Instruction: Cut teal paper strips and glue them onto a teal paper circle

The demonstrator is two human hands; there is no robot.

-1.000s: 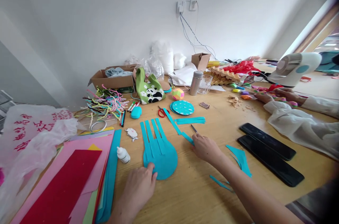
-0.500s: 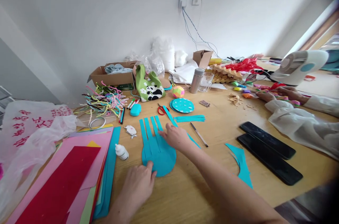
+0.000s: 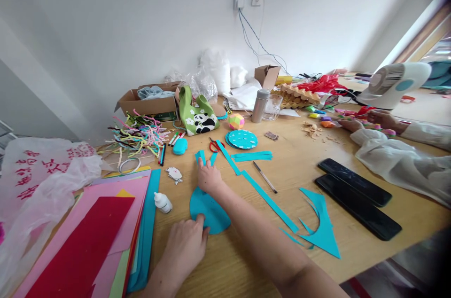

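Note:
A blue paper circle lies on the table, partly covered by my hands. At its lower left edge is my left hand, a fingertip on the paper and the other fingers curled. Above the circle, my right hand is closed over blue paper strips, whose tips show beyond the fingers. How the strips join the circle is hidden under this hand. Red-handled scissors rest just past the strips. To the left of the circle are a small white glue bottle and a white paper cutout.
Colored paper sheets are stacked at left. Long blue strips, a pen, blue offcuts and two black phones lie to the right. Behind stand a green panda bag and a flask. Another person's hands are far right.
My right hand has moved left onto the strips, which were spread apart and now sit closer together at their tips. My left hand stays at the circle's edge.

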